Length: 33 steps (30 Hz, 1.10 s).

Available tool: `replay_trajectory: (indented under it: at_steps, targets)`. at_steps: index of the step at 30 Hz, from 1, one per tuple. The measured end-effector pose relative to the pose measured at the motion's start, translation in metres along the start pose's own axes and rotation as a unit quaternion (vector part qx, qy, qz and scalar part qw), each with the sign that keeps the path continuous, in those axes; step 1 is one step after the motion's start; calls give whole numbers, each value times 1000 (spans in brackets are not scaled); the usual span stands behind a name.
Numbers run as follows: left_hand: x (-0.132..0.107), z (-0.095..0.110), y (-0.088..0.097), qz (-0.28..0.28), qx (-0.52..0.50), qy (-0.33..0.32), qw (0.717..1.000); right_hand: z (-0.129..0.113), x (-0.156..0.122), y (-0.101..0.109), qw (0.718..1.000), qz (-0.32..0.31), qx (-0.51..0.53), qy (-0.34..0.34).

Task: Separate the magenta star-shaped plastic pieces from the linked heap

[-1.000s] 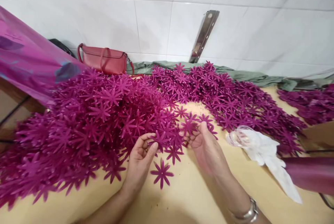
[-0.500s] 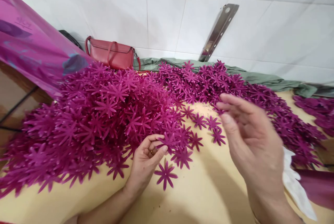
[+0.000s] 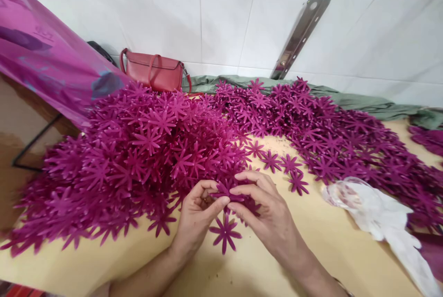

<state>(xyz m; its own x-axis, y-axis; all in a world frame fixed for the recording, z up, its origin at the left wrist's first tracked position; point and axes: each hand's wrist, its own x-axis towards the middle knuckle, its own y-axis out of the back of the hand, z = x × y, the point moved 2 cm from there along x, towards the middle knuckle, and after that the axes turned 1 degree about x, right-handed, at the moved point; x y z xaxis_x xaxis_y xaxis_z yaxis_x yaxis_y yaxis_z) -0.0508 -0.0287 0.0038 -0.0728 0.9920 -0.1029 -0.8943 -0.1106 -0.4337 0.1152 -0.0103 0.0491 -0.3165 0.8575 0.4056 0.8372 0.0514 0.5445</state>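
Observation:
A big heap of magenta star-shaped flower cutouts (image 3: pixel 145 149) covers the left and back of a yellow table (image 3: pixel 311 232). My left hand (image 3: pixel 195 216) pinches a cutout (image 3: pixel 224 190) at the heap's near edge, thumb and fingers closed on it. My right hand (image 3: pixel 266 214) meets it from the right, its fingertips pinched on the same cutout. One loose flower cutout (image 3: pixel 225 233) lies flat on the table just below both hands. A few single cutouts (image 3: pixel 290 166) lie to the right of my hands.
A clear plastic bag (image 3: pixel 377 214) lies on the table at the right. A red handbag (image 3: pixel 154 70) stands by the white tiled wall, a pink plastic sheet (image 3: pixel 44 66) hangs at the left, a green cloth (image 3: pixel 346 100) runs along the back, and a metal bracket (image 3: pixel 299 33) leans on the wall.
My right hand rose up to the right, then came back down to the cutout in my left hand. The camera view shifted slightly right.

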Motion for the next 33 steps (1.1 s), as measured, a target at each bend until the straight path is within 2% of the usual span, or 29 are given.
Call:
replay_trajectory:
  at_steps: [5,9,12,15,20,23,25,27,33]
  targets:
    - [-2,0,2,-16,6,-1,1000,7,-1,-3,980,-27,150,-129]
    - [-2,1,2,-23,34,-2,999,13,0,-8,944,-14,255,-208]
    - [0,1,2,-13,63,-10,998,15,2,-8,924,-1,297,-240]
    - [0,1,2,2,66,-11,998,19,3,-6,902,46,331,-275]
    - [-1,-2,5,23,73,-31,997,30,5,2,824,153,446,-314]
    - [-2,-3,8,35,107,-55,992,30,6,6,768,165,519,-339]
    - [-3,-3,8,25,129,-50,990,26,7,8,746,151,551,-342]
    - [-4,-2,5,5,134,-34,990,23,8,8,753,136,549,-336]
    - [-6,7,-4,-16,146,-36,988,24,6,4,835,106,450,-298]
